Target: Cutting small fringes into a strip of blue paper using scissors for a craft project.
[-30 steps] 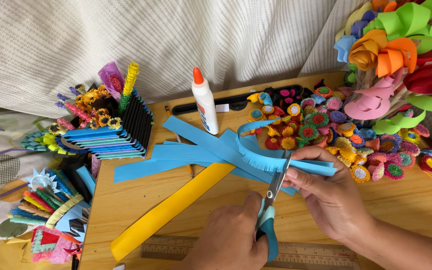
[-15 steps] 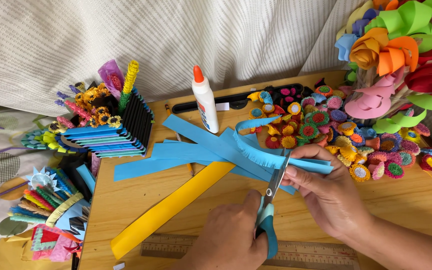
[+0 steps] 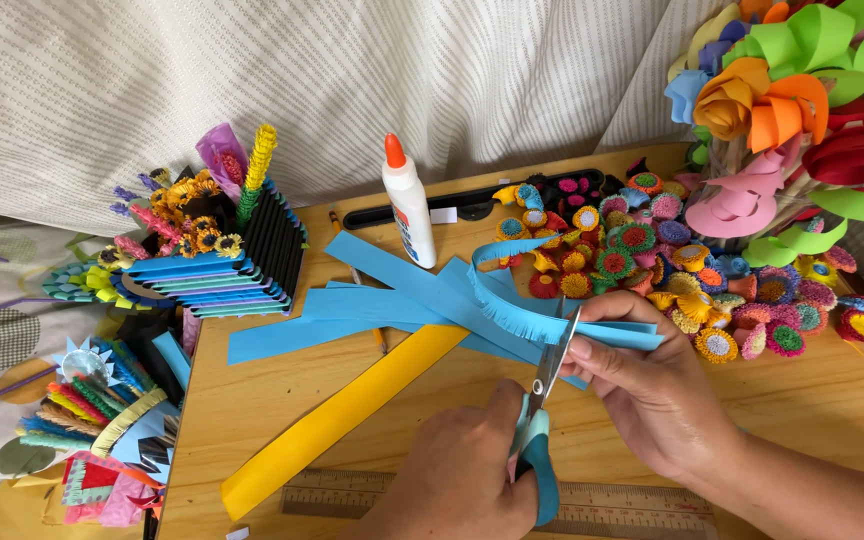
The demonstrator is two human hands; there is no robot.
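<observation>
The left hand [image 3: 462, 480] is closed around the handles of the blue scissors [image 3: 542, 420], whose blades sit at the edge of a blue paper strip [image 3: 542, 322] with a cut fringe. The right hand [image 3: 652, 390] pinches that strip at about 3 o'clock from the blades, its grip clenched on the paper. The strip lies over the wooden bench [image 3: 282, 400], above a yellow strip [image 3: 342, 420], with a glue bottle [image 3: 409, 203] at 11 o'clock. The paper looks light, thin and floppy, easily torn; holding it close beside the blades would likely keep it taut.
</observation>
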